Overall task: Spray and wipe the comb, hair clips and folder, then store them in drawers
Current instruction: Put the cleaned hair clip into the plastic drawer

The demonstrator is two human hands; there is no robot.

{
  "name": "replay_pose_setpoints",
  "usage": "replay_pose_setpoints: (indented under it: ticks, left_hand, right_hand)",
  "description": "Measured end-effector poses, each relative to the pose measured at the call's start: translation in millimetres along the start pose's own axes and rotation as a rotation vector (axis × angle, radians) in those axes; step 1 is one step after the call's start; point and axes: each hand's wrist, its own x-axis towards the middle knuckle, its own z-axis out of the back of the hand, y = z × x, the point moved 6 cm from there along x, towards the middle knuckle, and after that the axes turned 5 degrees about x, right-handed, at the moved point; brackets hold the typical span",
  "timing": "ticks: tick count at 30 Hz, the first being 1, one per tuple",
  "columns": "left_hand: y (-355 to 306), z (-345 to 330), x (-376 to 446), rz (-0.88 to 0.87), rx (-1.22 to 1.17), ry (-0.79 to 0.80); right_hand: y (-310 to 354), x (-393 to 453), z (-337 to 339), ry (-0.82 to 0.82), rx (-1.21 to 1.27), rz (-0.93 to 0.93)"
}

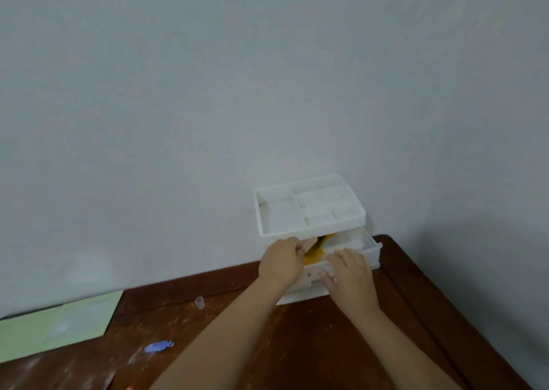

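A white plastic drawer unit (310,211) stands on the wooden table against the wall, and its top drawer (370,248) is pulled out. An orange comb (315,254) lies slanted inside that drawer. My left hand (280,263) is at the drawer's left front with its fingers curled, pinching the near end of the comb. My right hand (350,272) rests on the drawer's front rim with its fingers spread fairly straight. A pale green folder (56,327) lies flat at the table's left. A blue hair clip (159,346) lies on the table near my left forearm.
The unit's top is a divided white tray with nothing in it. A small clear cap (200,302) stands on the table (341,345) between folder and drawers. White smears mark the wood at the lower left. The table's right edge runs diagonally beside the drawers.
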Motion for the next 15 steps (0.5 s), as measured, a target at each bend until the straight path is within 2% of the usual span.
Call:
replay_pose_setpoints:
  ticks: [3, 6, 11, 15]
  left_hand:
    - [-0.1, -23.4, 16.8, 0.024, 0.152, 0.113]
    - [5.8, -34.8, 22.0, 0.072, 0.154, 0.165]
    - [11.5, -14.8, 5.6, -0.070, 0.131, 0.063]
    - [47.5, 10.8, -30.0, -0.129, 0.112, 0.009]
  right_hand:
    - [-3.7, 0.5, 0.7, -0.039, 0.024, -0.004]
    - [-4.5, -0.1, -1.0, -0.020, 0.012, -0.034]
    - [-1.6, -2.9, -0.1, 0.037, -0.015, -0.033]
    - [20.2, -6.2, 0.7, 0.041, 0.018, -0.043]
